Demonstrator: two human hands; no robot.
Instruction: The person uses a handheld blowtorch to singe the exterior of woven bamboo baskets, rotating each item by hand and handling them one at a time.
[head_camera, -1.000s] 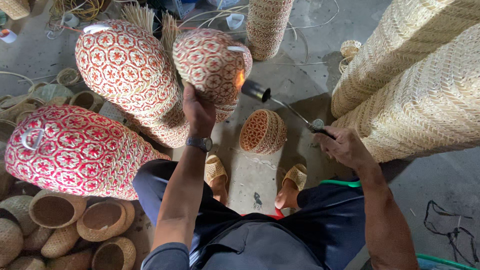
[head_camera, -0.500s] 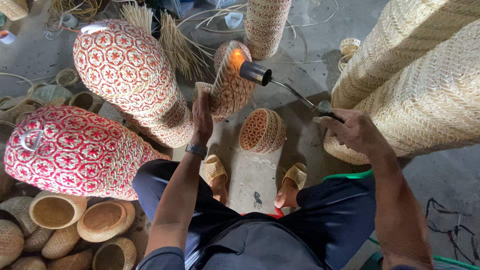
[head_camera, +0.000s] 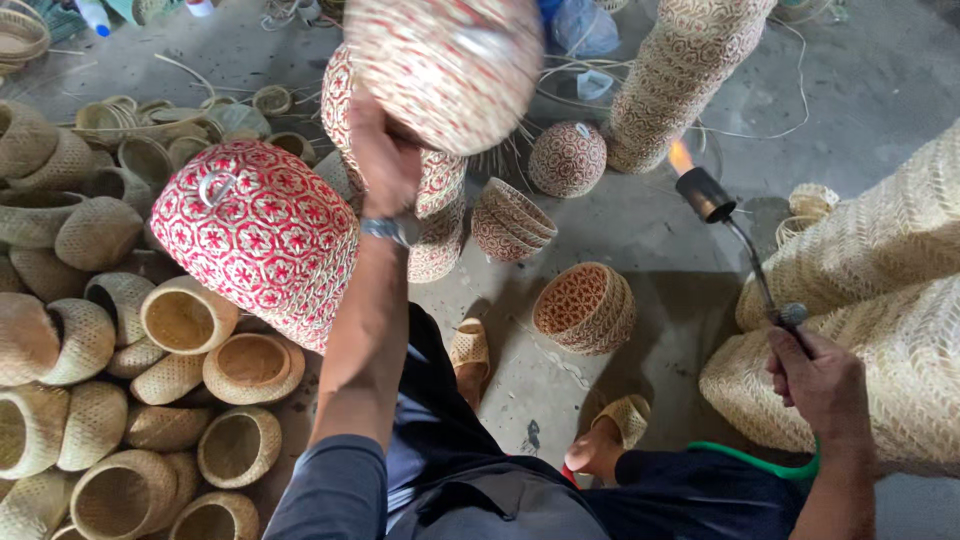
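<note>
Soft even daylight, faint shadows; raised red-patterned woven basket (head_camera: 445, 65) motion-blurred; wide-angle bending at edges; small orange torch flame (head_camera: 680, 157) glows.

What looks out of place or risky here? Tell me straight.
The lit torch in the right hand burns with an open flame close to the pale woven stacks, which look like they could scorch. The left hand holds a blurred woven basket overhead.
</note>
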